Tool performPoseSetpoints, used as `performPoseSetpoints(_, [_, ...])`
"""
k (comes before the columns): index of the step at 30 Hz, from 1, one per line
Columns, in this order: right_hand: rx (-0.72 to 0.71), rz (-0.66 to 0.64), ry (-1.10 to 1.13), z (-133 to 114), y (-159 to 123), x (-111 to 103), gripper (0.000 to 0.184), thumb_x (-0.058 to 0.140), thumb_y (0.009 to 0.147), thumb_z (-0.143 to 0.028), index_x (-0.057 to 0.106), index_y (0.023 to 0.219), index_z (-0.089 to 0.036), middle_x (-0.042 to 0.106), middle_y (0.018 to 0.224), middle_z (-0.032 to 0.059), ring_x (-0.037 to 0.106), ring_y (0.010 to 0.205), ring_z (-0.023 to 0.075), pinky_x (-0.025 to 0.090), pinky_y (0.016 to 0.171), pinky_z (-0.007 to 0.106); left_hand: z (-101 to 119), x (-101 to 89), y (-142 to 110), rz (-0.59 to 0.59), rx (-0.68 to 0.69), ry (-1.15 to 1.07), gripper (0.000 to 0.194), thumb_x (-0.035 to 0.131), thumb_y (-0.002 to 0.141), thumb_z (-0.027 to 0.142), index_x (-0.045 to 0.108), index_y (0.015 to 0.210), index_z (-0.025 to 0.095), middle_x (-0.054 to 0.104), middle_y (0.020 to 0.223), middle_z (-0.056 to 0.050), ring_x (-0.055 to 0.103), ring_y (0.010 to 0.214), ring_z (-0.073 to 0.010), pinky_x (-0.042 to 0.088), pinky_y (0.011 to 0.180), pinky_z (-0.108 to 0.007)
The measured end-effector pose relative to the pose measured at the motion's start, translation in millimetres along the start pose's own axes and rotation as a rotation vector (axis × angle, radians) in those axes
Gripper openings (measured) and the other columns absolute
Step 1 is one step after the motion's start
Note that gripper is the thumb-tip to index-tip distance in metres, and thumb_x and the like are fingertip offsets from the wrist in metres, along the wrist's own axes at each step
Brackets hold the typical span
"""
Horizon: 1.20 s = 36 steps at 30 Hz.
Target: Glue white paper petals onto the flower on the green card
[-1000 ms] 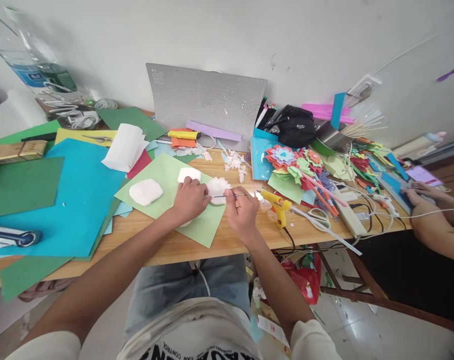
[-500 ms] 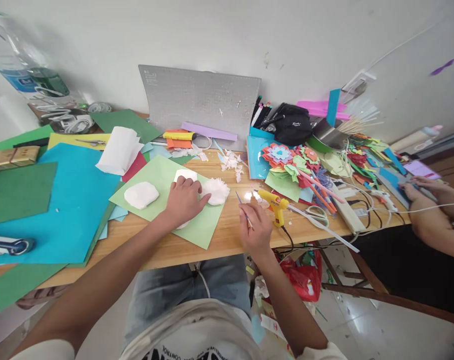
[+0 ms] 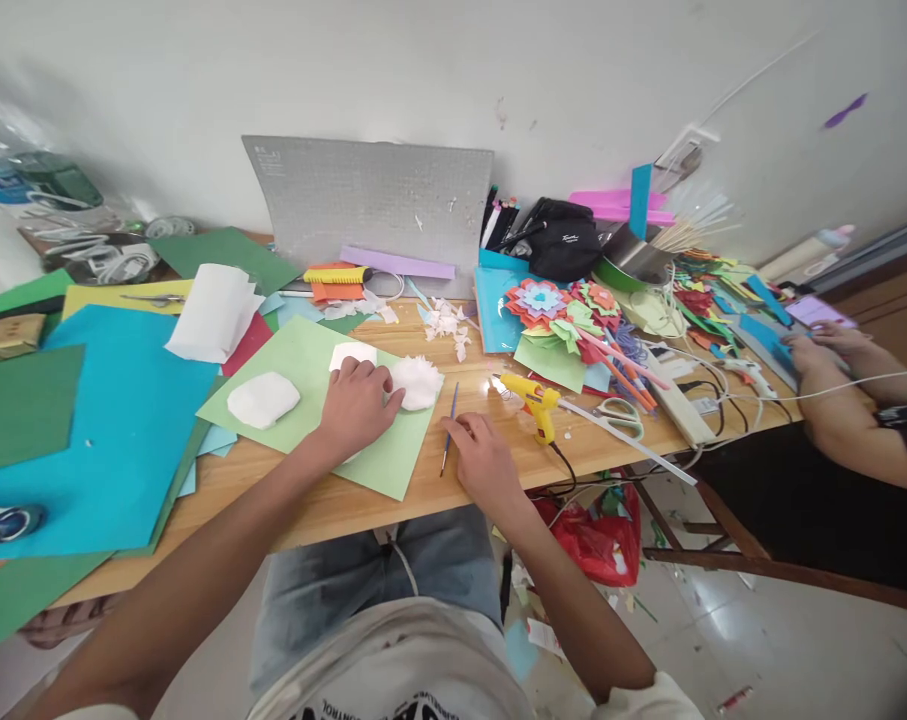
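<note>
My left hand (image 3: pixel 357 403) lies on the light green sheet (image 3: pixel 393 465), fingers apart and pressed over a white paper piece (image 3: pixel 353 353) that it partly hides. Left of it sits a rounded white paper shape (image 3: pixel 264 400). A fluffy, ragged-edged white paper shape (image 3: pixel 417 383) is just beyond my left thumb. Right of the sheet, the fingertips of my right hand (image 3: pixel 483 455) close on the middle of a thin blue stick, like a fine paintbrush (image 3: pixel 453 402), low over the wood. Its tip points toward me.
A yellow hot glue gun (image 3: pixel 532 395) with its cord lies right of my right hand, near scissors (image 3: pixel 622 418). Behind are paper flowers (image 3: pixel 539 303) and white scraps (image 3: pixel 445 320). Blue card (image 3: pixel 123 420) covers the left side. A co-worker's hands (image 3: pixel 820 355) are at far right.
My right hand has moved left, toward the green sheet, and lowered the thin stick, which has turned more upright in the view. My left hand stays on the white paper. The camera has turned slightly right.
</note>
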State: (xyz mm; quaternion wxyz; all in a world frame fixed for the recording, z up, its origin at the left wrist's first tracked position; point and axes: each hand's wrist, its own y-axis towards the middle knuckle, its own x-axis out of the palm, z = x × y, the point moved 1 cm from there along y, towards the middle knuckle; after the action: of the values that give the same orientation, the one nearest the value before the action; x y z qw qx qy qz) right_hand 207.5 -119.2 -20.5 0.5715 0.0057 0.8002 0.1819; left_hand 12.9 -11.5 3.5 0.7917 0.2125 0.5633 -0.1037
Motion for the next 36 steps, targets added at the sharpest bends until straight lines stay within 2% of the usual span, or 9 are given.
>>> performPoseSetpoints(8, [0.329,0.426,0.488,9.1,-18.9,-17.2,0.021,0.048,0.088,-0.014,0.065,0.098,-0.02,0.062,0.098,0.0073,0.059,0.091,0.0192,0.051,0.078,0.033,-0.5,-22.9,0.6,0.121,0.084,-0.081,0.021,0.046,0.093,0.028,0.061,0.086,0.016,0.063,0.087,-0.01,0.049,0.091,-0.026,0.041,0.082,-0.04])
performPoseSetpoints(11, [0.466,0.48,0.692,11.7,-24.3,-19.3,0.014,0.051,0.088,-0.021,0.064,0.093,-0.019,0.062,0.089,0.005,0.06,0.08,0.0172,0.051,0.073,0.031,22.3,-34.6,-14.9,0.16,0.179,-0.069,0.026,0.041,0.096,0.026,0.062,0.085,0.015,0.063,0.085,-0.01,0.05,0.091,-0.0256,0.041,0.081,-0.039])
performPoseSetpoints(13, [0.527,0.498,0.776,11.6,-27.2,-19.1,0.015,0.051,0.089,-0.026,0.064,0.094,-0.018,0.063,0.089,0.005,0.061,0.077,0.0166,0.052,0.071,0.031,45.9,-34.8,-35.1,0.083,0.334,-0.087,0.033,0.038,0.098,0.027,0.061,0.078,0.016,0.061,0.077,-0.008,0.052,0.086,-0.0234,0.042,0.077,-0.037])
performPoseSetpoints(16, [0.508,0.459,0.705,8.3,-27.8,-19.6,0.019,0.05,0.09,-0.027,0.064,0.101,-0.019,0.064,0.099,0.0072,0.062,0.085,0.018,0.053,0.074,0.033,79.7,-18.9,-71.0,-0.079,0.494,-0.059,0.033,0.041,0.097,0.034,0.063,0.081,0.015,0.065,0.087,-0.009,0.057,0.09,-0.0239,0.044,0.076,-0.036])
performPoseSetpoints(19, [0.396,0.345,0.483,3.7,-19.2,-19.6,0.023,0.051,0.089,-0.026,0.064,0.107,-0.02,0.064,0.106,0.0094,0.06,0.094,0.021,0.052,0.081,0.036,97.6,5.3,-98.1,-0.037,0.437,0.038,0.033,0.048,0.094,0.033,0.063,0.111,0.009,0.059,0.126,-0.017,0.051,0.121,-0.0303,0.041,0.098,-0.042])
performPoseSetpoints(24, [0.288,0.204,0.146,1.4,18.7,-11.1,0.032,0.059,0.084,-0.029,0.062,0.114,-0.018,0.061,0.11,0.0128,0.053,0.107,0.0276,0.044,0.095,0.044,95.4,25.4,-118.5,-0.01,0.322,0.083,0.05,0.042,0.095,0.038,0.053,0.133,0.008,0.045,0.147,-0.016,0.036,0.139,-0.0297,0.03,0.113,-0.041])
performPoseSetpoints(28, [0.265,0.074,-0.023,1.6,51.6,-3.6,0.025,0.064,0.081,-0.031,0.068,0.103,-0.019,0.059,0.103,0.0137,0.05,0.102,0.0299,0.043,0.088,0.044,82.9,25.3,-126.5,-0.033,0.208,0.128,0.053,0.041,0.095,0.038,0.051,0.136,0.006,0.036,0.152,-0.017,0.028,0.143,-0.0299,0.029,0.115,-0.042])
performPoseSetpoints(32, [0.225,0.045,0.032,4.5,64.3,-1.1,0.016,0.056,0.085,-0.021,0.068,0.075,-0.02,0.062,0.087,0.0091,0.052,0.091,0.0256,0.042,0.082,0.039,75.1,29.1,-131.5,-0.07,0.194,0.158,0.056,0.04,0.095,0.036,0.044,0.142,0.005,0.033,0.153,-0.017,0.028,0.143,-0.0298,0.03,0.115,-0.042])
performPoseSetpoints(36, [0.317,0.182,0.317,12.8,59.8,-0.8,0.014,0.053,0.086,-0.023,0.063,0.076,-0.019,0.065,0.08,0.0053,0.057,0.076,0.0196,0.045,0.075,0.034,73.2,32.8,-133.3,-0.082,0.192,0.152,0.061,0.041,0.094,0.04,0.04,0.144,0.005,0.029,0.155,-0.017,0.026,0.144,-0.03,0.028,0.116,-0.042])
